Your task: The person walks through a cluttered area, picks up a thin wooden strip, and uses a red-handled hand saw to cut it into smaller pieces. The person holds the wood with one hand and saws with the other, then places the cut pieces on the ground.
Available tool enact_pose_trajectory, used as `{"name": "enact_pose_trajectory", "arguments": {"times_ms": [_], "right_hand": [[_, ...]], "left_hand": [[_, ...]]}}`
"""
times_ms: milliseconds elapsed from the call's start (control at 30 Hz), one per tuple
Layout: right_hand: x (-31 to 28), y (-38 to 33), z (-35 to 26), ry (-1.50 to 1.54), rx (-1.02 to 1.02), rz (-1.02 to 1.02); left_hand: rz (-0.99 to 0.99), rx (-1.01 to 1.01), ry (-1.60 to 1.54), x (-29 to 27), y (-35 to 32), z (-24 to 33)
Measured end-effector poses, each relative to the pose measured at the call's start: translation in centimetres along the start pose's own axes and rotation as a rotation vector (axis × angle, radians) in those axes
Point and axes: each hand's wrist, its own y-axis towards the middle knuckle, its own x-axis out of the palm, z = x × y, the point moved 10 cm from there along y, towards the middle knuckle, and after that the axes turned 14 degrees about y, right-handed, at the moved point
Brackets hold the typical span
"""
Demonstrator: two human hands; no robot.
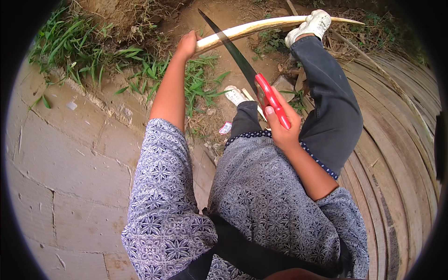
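Red-handled saw [247, 74] blade crossing pale peeled stick [261, 27].

Saw [233, 53] lying across the bamboo strip [252, 29], shoe [311, 25] on the strip's right part, grass [154, 70] left, bamboo slats [396, 154] right.

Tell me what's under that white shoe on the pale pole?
The white shoe presses on the pale pole, whose pointed tip juts past it. Beneath lie bare soil and dry twigs. The stretch of pole directly under the sole is covered.
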Motion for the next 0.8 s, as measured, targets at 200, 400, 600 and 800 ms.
{"name": "enact_pose_trajectory", "arguments": {"times_ms": [200,400,600,800], "right_hand": [[2.4,3.3,1.2,0.004,-0.073,0.016],[3.4,4.7,3.1,0.014,-0.098,-0.011],[2.0,5.2,4.2,0.08,0.062,-0.018],[0.5,6.9,4.2,0.254,0.276,-0.038]], "left_hand": [[-0.007,-0.036,-0.046,-0.3,-0.2,0.1],[0.015,-0.045,-0.028,-1.1,-0.3,0.2],[0.018,-0.023,0.032,-0.5,-1.0,-0.4],[-0.014,-0.023,0.085,-0.1,-2.5,-0.7]]}}
